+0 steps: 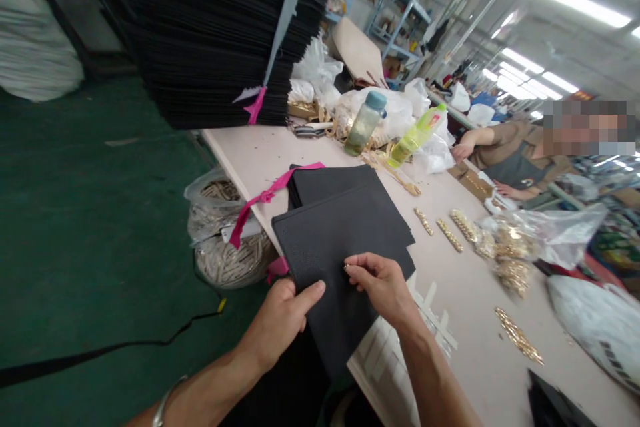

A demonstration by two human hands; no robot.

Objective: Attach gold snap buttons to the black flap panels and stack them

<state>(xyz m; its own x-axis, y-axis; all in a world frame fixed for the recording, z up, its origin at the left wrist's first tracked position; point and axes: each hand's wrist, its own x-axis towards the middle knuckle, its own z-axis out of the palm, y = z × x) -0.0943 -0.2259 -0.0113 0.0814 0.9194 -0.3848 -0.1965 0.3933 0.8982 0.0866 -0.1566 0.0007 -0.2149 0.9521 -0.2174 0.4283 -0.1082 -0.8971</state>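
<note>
A flat black panel lies tilted over the table's near edge, partly on top of a smaller stack of black sheets. My left hand grips the panel's left edge, thumb on top and fingers underneath. Over the middle of the panel, my right hand pinches a tiny gold piece between thumb and index finger. A pink strip runs beside the smaller stack. Several rows of gold pieces lie on the table to the right.
A tall tied black stack stands at the back left. Behind the panel are a blue-capped bottle and a yellow-green bottle. Plastic bags with gold pieces lie right. Across the table, a person reaches near a cardboard box.
</note>
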